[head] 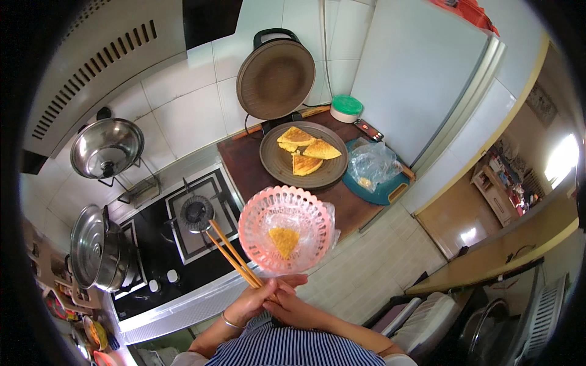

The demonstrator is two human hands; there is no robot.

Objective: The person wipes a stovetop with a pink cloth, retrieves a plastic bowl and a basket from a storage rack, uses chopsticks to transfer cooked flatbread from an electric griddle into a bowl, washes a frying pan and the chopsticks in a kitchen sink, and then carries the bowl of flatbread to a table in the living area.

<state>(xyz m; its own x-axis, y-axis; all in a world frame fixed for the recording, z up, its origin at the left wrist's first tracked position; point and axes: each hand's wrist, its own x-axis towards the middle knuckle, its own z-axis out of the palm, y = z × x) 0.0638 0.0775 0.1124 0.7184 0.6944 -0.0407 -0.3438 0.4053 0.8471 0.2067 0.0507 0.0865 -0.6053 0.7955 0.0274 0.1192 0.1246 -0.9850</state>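
My left hand [254, 296], with a bangle at the wrist, is at the near rim of a pink plastic basket [245, 238], its fingers reaching under it. The basket has a clear plastic lining and holds one yellow flatbread wedge [284, 241]. My right hand [293, 307] meets the left one and closes around the thick ends of wooden chopsticks [238, 265], whose tips point towards the gas burner [197, 213]. Where the hands overlap, their exact grip is partly hidden. Beyond the basket, several browned flatbread wedges [307, 164] lie on the round plate of an open electric griddle [270, 171].
The griddle's raised lid [276, 78] leans near the tiled wall. A clear plastic bag [374, 162] lies on a teal board [389, 194] to the right. A steel pot [107, 261] and a steel bowl on a stand [107, 148] are left. A green-lidded container [346, 109] stands behind.
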